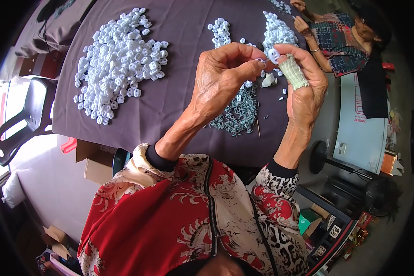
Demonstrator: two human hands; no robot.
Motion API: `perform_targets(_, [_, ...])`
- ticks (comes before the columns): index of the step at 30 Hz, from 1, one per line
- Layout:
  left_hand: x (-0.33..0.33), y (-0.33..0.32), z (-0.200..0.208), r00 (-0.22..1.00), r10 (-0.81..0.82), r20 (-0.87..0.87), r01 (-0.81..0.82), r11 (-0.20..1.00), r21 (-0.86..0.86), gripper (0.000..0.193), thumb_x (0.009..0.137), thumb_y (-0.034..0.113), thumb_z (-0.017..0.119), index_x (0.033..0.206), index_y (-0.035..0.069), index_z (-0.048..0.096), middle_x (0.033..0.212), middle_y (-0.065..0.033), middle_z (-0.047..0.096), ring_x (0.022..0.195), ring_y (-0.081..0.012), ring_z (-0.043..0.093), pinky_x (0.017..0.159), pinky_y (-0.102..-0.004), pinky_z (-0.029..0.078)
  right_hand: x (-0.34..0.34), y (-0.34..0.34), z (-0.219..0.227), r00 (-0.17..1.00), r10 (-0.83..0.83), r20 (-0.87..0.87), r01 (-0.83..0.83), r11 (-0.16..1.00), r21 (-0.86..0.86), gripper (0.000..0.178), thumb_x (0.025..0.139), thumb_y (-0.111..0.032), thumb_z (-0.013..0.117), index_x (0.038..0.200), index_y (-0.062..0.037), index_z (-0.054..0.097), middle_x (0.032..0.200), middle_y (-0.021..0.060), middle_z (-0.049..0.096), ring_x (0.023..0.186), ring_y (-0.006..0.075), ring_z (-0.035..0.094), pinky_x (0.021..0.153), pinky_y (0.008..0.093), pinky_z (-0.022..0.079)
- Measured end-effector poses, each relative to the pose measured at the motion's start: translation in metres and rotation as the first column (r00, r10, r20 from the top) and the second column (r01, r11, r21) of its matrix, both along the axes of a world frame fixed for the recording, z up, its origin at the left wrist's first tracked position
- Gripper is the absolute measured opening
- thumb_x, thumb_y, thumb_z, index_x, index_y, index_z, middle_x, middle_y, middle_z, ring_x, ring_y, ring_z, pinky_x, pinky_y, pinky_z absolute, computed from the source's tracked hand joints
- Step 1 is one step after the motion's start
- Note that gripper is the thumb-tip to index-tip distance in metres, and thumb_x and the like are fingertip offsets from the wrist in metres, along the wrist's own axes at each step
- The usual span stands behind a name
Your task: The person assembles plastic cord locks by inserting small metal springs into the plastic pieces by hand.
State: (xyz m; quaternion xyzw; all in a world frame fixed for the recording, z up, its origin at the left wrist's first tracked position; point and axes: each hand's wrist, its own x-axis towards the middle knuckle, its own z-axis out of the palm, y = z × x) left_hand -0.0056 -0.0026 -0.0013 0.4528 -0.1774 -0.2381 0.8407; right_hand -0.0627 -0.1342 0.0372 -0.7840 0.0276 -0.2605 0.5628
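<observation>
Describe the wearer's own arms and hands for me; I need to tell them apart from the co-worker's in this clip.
Both arms wear a glossy red jacket with cream swirl print; black ribbed cuffs show at the wrists. The left sleeve ends in a cream patch, the right sleeve in black-and-white leopard print. The left hand is bare. The right hand has a pale green knitted cot over one of its fingers.

White plastic clip (273, 55): small, rounded, held above table between right-hand thumb and forefinger. Thin metal screw (263, 60): pinched in left-hand fingertips, approx. horizontal, tip touching clip. Right forefinger carries ribbed green-white fabric cot (293, 72). Both items raised over grey screw pile (239, 112).
</observation>
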Motion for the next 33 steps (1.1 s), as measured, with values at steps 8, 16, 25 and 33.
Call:
perform_targets(8, [0.0,0.0,-0.001,1.0,0.004,-0.001,-0.004,1.0,-0.007,0.014,0.077,0.006,0.058,0.087,-0.004,0.06,0.077,-0.0085,0.065,0.065,-0.007,0.055,0.061,-0.0202,0.045,0.0,0.002,0.003,1.0,0.012,-0.004,-0.013,0.999,-0.037,0.022,0.074,0.004,0.051,0.092,0.0017,0.062,0.084,0.0046,0.062,0.075,0.0088,0.057,0.071,0.0202,0.045])
perform_targets(16, [0.0,0.0,0.001,1.0,0.0,-0.018,0.0,1.0,-0.009,0.014,0.077,0.006,0.058,0.087,-0.004,0.06,0.077,-0.0082,0.065,0.067,-0.0073,0.056,0.063,-0.0207,0.045,-0.003,0.007,0.007,0.997,-0.028,-0.075,0.023,0.998,-0.064,0.022,0.075,0.005,0.051,0.095,0.0063,0.06,0.092,0.0097,0.061,0.082,0.0113,0.056,0.077,0.0217,0.044])
perform_targets(25, [0.0,0.0,0.002,0.999,-0.004,-0.05,0.003,1.0,-0.018,0.013,0.075,0.003,0.061,0.086,-0.003,0.062,0.073,-0.0067,0.062,0.065,-0.0099,0.056,0.064,-0.0211,0.045,0.0,0.005,0.001,1.0,0.014,-0.004,-0.014,0.998,-0.062,0.02,0.077,0.005,0.053,0.095,0.0022,0.061,0.086,0.0051,0.061,0.078,0.0105,0.059,0.069,0.0211,0.047])
perform_targets(33, [0.003,-0.001,0.0,1.0,0.024,-0.018,-0.024,1.0,0.018,0.017,0.078,0.008,0.06,0.088,-0.005,0.06,0.074,-0.0065,0.063,0.066,-0.0067,0.054,0.062,-0.02,0.045,0.0,0.004,-0.005,1.0,-0.007,-0.019,0.006,0.996,-0.086,0.022,0.076,0.006,0.053,0.096,0.0007,0.061,0.083,0.0035,0.061,0.074,0.0086,0.058,0.067,0.0193,0.045])
